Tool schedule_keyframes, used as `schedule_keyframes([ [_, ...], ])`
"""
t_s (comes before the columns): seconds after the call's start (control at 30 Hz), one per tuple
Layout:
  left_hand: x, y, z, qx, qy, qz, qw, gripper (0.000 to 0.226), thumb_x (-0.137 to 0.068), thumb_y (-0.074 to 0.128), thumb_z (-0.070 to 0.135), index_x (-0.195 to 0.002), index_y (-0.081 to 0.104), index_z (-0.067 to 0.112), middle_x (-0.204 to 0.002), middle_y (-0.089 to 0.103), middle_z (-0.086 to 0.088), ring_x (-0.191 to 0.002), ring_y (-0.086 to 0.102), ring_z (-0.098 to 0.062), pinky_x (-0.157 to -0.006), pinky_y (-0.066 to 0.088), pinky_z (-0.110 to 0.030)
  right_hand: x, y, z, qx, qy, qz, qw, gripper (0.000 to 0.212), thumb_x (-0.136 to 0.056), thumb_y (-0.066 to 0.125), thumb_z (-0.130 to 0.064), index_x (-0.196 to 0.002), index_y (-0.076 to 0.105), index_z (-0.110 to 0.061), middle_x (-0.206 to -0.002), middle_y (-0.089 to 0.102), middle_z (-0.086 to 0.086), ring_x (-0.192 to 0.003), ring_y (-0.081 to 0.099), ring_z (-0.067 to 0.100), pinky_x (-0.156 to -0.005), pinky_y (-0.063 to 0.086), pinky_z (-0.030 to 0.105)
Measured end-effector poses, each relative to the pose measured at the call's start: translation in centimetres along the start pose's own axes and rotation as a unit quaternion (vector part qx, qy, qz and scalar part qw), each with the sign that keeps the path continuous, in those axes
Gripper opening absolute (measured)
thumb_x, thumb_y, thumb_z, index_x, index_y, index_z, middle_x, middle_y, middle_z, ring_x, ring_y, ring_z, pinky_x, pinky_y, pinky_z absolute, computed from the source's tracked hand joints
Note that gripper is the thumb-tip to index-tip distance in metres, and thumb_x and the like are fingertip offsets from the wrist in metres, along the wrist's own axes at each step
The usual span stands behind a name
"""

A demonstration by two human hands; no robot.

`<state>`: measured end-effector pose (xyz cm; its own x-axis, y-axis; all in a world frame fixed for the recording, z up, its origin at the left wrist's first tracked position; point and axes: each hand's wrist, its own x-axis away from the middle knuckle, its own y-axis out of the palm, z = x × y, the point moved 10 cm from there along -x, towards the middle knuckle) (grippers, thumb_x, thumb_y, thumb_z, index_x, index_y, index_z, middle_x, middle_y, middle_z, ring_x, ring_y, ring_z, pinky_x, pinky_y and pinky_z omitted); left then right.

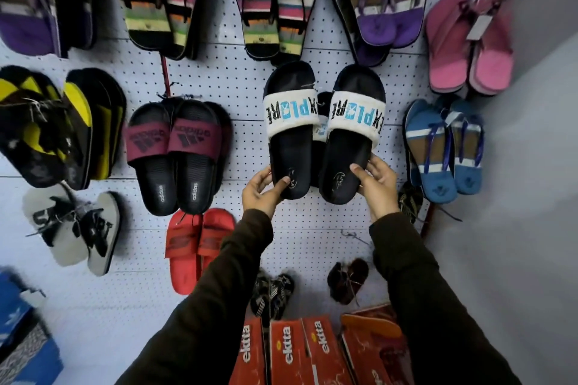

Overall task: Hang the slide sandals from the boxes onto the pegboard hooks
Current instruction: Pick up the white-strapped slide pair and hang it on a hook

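Observation:
Two black slide sandals with white straps printed "EXPLORE" are held up against the white pegboard (240, 81), toes up. My left hand (264, 189) grips the heel of the left slide (289, 134). My right hand (373, 183) grips the heel of the right slide (348, 150). A third matching slide shows partly between the two, behind them. The hook under the slides is hidden. Red "ekta" boxes (297, 353) stand below, near my sleeves.
Other footwear hangs all around: maroon-strap black slides (175, 153) to the left, red slides (195, 247) below them, blue flip-flops (444, 150) to the right, pink ones (469, 47) upper right, striped pairs above. A grey wall (531, 166) closes the right side. A blue box (22, 337) sits lower left.

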<state>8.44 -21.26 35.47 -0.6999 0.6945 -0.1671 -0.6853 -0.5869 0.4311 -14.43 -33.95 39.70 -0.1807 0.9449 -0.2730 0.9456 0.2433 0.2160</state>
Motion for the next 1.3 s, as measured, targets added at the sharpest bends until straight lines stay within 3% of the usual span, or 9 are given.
schedule_keyframes([
  [0.1, -1.0, 1.2, 0.3, -0.003, -0.006, -0.007, 1.000, 0.052, -0.083, 0.069, -0.002, -0.133, 0.053, 0.000, -0.127, 0.062, -0.022, -0.100, 0.063, -0.028, -0.077, 0.057, -0.034, -1.8, 0.0, 0.5, -0.003, 0.020, -0.006, 1.000, 0.044, -0.091, 0.062, 0.004, -0.134, 0.057, -0.002, -0.129, 0.066, 0.018, -0.125, 0.062, 0.036, -0.109, 0.047, 0.055],
  [0.33, -1.8, 0.6, -4.6, -0.009, -0.078, 0.014, 0.997, 0.053, -0.085, 0.066, -0.003, -0.135, 0.049, -0.003, -0.115, 0.061, -0.015, -0.099, 0.060, -0.028, -0.051, 0.057, -0.016, -3.0, 0.1, 4.8, 0.037, 0.079, -0.030, 0.996, 0.045, -0.092, 0.057, 0.008, -0.137, 0.053, 0.002, -0.136, 0.062, 0.025, -0.124, 0.061, 0.039, -0.110, 0.046, 0.054],
  [0.5, -2.2, -0.3, -7.0, -0.025, -0.070, 0.043, 0.996, 0.053, -0.083, 0.068, -0.002, -0.134, 0.051, -0.001, -0.115, 0.063, -0.016, -0.099, 0.061, -0.027, -0.064, 0.060, -0.028, -2.9, 0.8, 6.2, 0.036, 0.062, -0.023, 0.997, 0.045, -0.091, 0.061, 0.005, -0.135, 0.054, 0.001, -0.133, 0.063, 0.024, -0.126, 0.061, 0.039, -0.109, 0.048, 0.050],
  [0.63, -2.3, -0.2, -4.7, -0.128, 0.042, 0.081, 0.988, 0.062, -0.084, 0.070, 0.015, -0.140, 0.044, 0.015, -0.141, 0.052, -0.007, -0.117, 0.056, -0.022, -0.103, 0.047, -0.035, -2.9, 0.6, 4.8, 0.134, -0.035, 0.008, 0.990, 0.058, -0.096, 0.060, -0.013, -0.150, 0.038, -0.012, -0.149, 0.051, 0.010, -0.128, 0.057, 0.023, -0.109, 0.046, 0.033],
  [0.73, -1.1, 2.1, 0.2, -0.255, 0.246, 0.078, 0.932, 0.058, -0.094, 0.052, 0.038, -0.147, 0.035, 0.023, -0.154, 0.034, 0.003, -0.144, 0.032, -0.012, -0.121, 0.026, -0.029, -2.6, 1.4, 1.0, 0.224, -0.219, 0.031, 0.949, 0.058, -0.103, 0.047, -0.026, -0.156, 0.027, -0.018, -0.162, 0.026, 0.005, -0.150, 0.031, 0.017, -0.117, 0.033, 0.030],
  [0.83, -0.8, 6.3, 3.0, -0.373, 0.373, 0.021, 0.849, 0.055, -0.099, 0.031, 0.046, -0.152, 0.025, 0.031, -0.163, 0.018, 0.009, -0.153, 0.013, -0.012, -0.124, 0.013, -0.023, -2.6, 4.9, -0.7, 0.340, -0.338, -0.038, 0.877, 0.059, -0.105, 0.038, -0.034, -0.160, 0.020, -0.021, -0.168, 0.010, -0.001, -0.158, 0.011, 0.020, -0.124, 0.024, 0.034],
  [0.93, -2.6, 9.0, 2.0, -0.472, 0.353, -0.032, 0.807, 0.057, -0.099, 0.025, 0.047, -0.154, 0.022, 0.031, -0.166, 0.005, 0.008, -0.155, -0.003, -0.017, -0.125, 0.016, -0.041, -4.1, 6.9, 0.6, 0.411, -0.338, -0.086, 0.842, 0.061, -0.105, 0.034, -0.038, -0.161, 0.018, -0.020, -0.171, 0.002, -0.002, -0.159, -0.006, 0.023, -0.129, 0.015, 0.043],
  [1.07, -5.2, 9.5, 0.4, -0.566, 0.304, -0.051, 0.764, 0.062, -0.098, 0.024, 0.050, -0.156, 0.015, 0.029, -0.167, -0.005, 0.004, -0.154, -0.014, -0.023, -0.124, 0.018, -0.045, -6.3, 7.6, 2.6, 0.442, -0.301, -0.119, 0.837, 0.067, -0.104, 0.031, -0.043, -0.162, 0.007, -0.020, -0.171, -0.005, -0.003, -0.159, -0.009, 0.024, -0.129, 0.015, 0.046],
  [1.3, -6.0, 9.0, 0.7, -0.579, 0.292, -0.075, 0.757, 0.062, -0.097, 0.023, 0.053, -0.156, 0.012, 0.034, -0.167, -0.003, 0.007, -0.154, -0.010, -0.021, -0.123, 0.023, -0.045, -6.8, 7.9, 3.1, 0.445, -0.295, -0.120, 0.837, 0.067, -0.103, 0.032, -0.046, -0.161, 0.005, -0.025, -0.170, -0.005, -0.009, -0.159, -0.007, 0.022, -0.126, 0.014, 0.038],
])
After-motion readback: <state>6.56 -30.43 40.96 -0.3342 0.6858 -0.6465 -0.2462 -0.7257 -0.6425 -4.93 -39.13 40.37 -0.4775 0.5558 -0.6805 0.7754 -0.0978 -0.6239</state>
